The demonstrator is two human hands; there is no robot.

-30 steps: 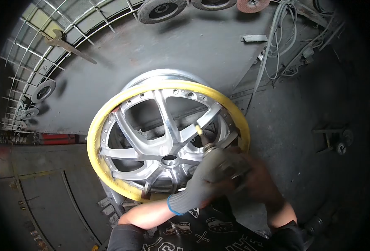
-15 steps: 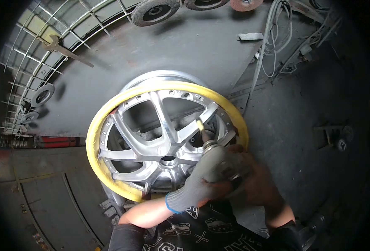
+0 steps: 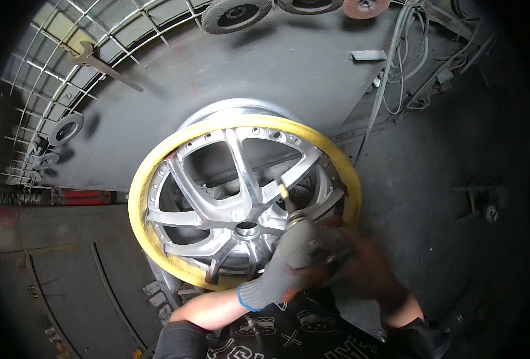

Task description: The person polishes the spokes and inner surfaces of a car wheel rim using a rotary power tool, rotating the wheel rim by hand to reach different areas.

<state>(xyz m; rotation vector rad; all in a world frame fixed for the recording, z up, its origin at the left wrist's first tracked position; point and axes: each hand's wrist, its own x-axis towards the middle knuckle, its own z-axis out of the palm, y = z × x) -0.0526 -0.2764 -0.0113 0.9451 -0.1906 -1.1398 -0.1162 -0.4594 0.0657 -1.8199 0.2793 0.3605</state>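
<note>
A die grinder (image 3: 295, 215) with a narrow shaft and a pale yellow tip points away from me, over a spoke of the silver alloy wheel (image 3: 250, 185). My left hand (image 3: 292, 254), in a grey knit glove with a blue cuff edge, is wrapped round the grinder's front part. Behind it, my right hand (image 3: 369, 263) is closed on the tool's body; it is in shadow and blurred, and its fingers show only in part. Yellow covering (image 3: 142, 179) wraps the wheel's rim. Whether the tip touches the metal I cannot tell.
Flap discs (image 3: 238, 15) hang along the far edge by a wire mesh (image 3: 112, 36). An open-ended wrench (image 3: 106, 66) is hooked there too. Grey cables (image 3: 405, 48) hang at the far right. Behind the wheel stretches a grey panel (image 3: 265, 72).
The view has shifted a little, so the wheel sits slightly farther right. The grinder's tip has dropped a little toward me relative to the wheel. Both hands keep their hold.
</note>
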